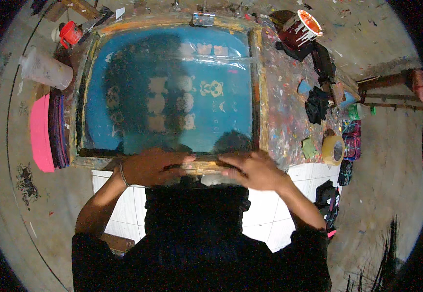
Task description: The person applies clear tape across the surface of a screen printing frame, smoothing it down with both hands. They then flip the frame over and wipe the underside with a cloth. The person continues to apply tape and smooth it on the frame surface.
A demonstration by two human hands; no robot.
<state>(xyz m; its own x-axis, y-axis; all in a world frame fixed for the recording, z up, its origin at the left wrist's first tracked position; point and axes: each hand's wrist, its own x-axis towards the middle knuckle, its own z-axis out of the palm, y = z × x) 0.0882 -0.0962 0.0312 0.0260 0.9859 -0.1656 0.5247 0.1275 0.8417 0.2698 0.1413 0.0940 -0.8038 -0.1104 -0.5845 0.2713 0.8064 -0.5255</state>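
A screen printing frame (pixel 263 114) lies before me, its wooden rails stained with paint. Its blue mesh (pixel 141 41) bears rows of small pale animal-face shapes, partly under a dark shadow. At the middle of the near rail, my left hand (pixel 148 167) has its fingers closed over the wood, pointing right. My right hand (pixel 257 169) holds the same rail just to the right, index finger above and thumb lower. A short stretch of rail shows between the two hands. Clear tape (pixel 221 60) crosses the upper mesh, and a metal hinge clamp (pixel 203 19) sits on the far rail.
On the paint-spattered table (pixel 287 104) stand a tub of red ink (pixel 303 30) and a tape roll (pixel 333 149), with dark cloth (pixel 317 104) nearby. Leftward are a translucent container (pixel 48 70), a red cup (pixel 70 34) and a pink-and-dark stack of sheets (pixel 43 134).
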